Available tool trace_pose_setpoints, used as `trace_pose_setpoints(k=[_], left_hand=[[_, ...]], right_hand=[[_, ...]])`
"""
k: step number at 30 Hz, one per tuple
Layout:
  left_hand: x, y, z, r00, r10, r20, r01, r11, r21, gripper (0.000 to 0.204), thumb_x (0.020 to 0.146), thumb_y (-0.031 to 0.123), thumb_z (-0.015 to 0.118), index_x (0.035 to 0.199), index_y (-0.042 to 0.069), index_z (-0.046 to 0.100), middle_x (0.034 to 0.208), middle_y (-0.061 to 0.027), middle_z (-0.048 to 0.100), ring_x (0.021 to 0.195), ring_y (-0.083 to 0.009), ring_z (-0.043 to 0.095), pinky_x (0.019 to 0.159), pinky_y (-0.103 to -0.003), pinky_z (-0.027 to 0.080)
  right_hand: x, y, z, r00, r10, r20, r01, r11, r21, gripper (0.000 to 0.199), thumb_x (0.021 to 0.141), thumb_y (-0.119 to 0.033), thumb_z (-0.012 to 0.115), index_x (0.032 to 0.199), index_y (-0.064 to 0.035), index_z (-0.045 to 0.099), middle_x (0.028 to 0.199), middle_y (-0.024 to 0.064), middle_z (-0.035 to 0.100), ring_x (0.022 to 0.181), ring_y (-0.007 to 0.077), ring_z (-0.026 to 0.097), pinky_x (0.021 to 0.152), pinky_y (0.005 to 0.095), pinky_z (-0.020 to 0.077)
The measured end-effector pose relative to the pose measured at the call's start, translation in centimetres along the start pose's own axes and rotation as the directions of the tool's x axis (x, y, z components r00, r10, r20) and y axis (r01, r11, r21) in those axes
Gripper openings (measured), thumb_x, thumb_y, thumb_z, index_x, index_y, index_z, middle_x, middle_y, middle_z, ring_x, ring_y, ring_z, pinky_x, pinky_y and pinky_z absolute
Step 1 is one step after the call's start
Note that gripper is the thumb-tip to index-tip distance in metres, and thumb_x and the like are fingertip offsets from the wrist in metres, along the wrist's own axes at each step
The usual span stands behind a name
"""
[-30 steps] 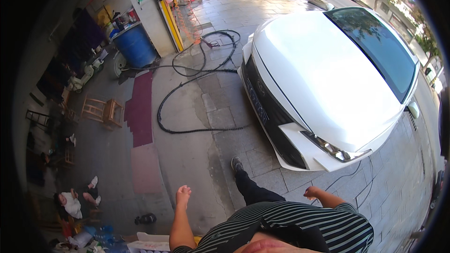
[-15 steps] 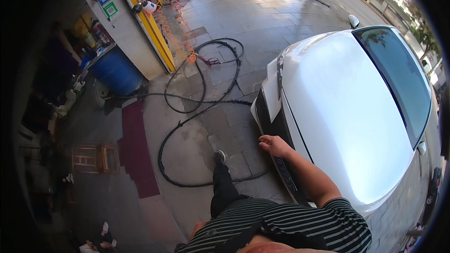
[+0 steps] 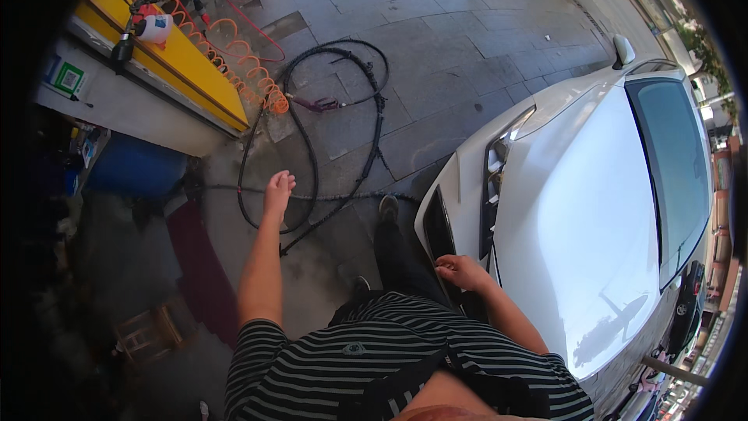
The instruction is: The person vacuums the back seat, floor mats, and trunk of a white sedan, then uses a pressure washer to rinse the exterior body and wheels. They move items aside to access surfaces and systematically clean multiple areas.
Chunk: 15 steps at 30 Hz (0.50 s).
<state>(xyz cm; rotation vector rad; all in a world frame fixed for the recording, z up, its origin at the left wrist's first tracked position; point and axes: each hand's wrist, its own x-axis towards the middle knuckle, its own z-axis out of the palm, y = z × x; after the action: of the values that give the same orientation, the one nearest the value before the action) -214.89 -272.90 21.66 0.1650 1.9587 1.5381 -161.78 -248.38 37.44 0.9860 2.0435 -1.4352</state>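
Observation:
My left hand [image 3: 279, 189] reaches out over the paving, its fingers loosely bent and a little apart, with nothing seen in them. In this view it overlaps a loop of black hose [image 3: 316, 179], apparently well above it. My right hand [image 3: 463, 272] hangs beside the front bumper of a white car [image 3: 561, 187], fingers curled inward; whether anything small is inside them is hidden. A dark red spray gun [image 3: 318, 104] lies on the ground at the end of the hose, ahead of my left hand.
An orange coiled air hose [image 3: 248, 86] trails from a yellow door frame [image 3: 167, 62] where spray bottles [image 3: 154, 29] hang. A blue drum [image 3: 136, 165], a dark red mat [image 3: 201, 273] and a wooden stool [image 3: 148, 334] are on my left. Hose loops cross the paving near my feet.
My left arm has come into view, stretched forward. I have stepped ahead along the car's front, and the hose loops and spray gun are nearer. My right hand stays curled by the bumper.

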Motion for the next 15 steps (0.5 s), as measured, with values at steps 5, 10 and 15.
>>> trace_pose_setpoints(k=[5, 10, 15], left_hand=[[20.4, 8.6, 8.8, 0.996, -0.083, 0.014, 0.084, 0.989, -0.125, 0.042, 0.112, 0.037, 0.057, 0.142, 0.008, 0.061, 0.128, -0.0045, 0.073, 0.110, -0.0129, 0.070, 0.093, -0.030, 0.054], [36.3, 0.7, 11.4, 0.829, -0.558, -0.017, 0.531, 0.797, -0.287, 0.045, 0.108, 0.040, 0.065, 0.142, 0.012, 0.058, 0.132, -0.0048, 0.070, 0.115, -0.0168, 0.070, 0.097, -0.036, 0.055], [55.7, -9.0, 12.3, 0.691, -0.718, -0.083, 0.623, 0.651, -0.433, 0.061, 0.105, 0.044, 0.069, 0.153, 0.013, 0.048, 0.150, -0.0095, 0.057, 0.124, -0.0244, 0.065, 0.100, -0.040, 0.055]], right_hand=[[21.0, -7.4, -11.6, 0.993, -0.096, -0.065, 0.083, 0.979, -0.185, 0.034, 0.101, -0.026, 0.070, 0.126, -0.0024, 0.071, 0.105, 0.0166, 0.079, 0.095, 0.0319, 0.077, 0.086, 0.0391, 0.0599], [38.3, -16.7, -24.9, 0.961, -0.267, -0.075, 0.248, 0.948, -0.202, 0.033, 0.099, -0.020, 0.073, 0.125, 0.0000, 0.070, 0.106, 0.0183, 0.077, 0.095, 0.0327, 0.076, 0.084, 0.0397, 0.0588], [49.6, -16.9, -37.0, 0.989, 0.058, -0.137, -0.042, 0.992, 0.118, 0.035, 0.107, -0.020, 0.066, 0.134, 0.0024, 0.066, 0.107, 0.0120, 0.080, 0.100, 0.0174, 0.075, 0.090, 0.0308, 0.0572]])
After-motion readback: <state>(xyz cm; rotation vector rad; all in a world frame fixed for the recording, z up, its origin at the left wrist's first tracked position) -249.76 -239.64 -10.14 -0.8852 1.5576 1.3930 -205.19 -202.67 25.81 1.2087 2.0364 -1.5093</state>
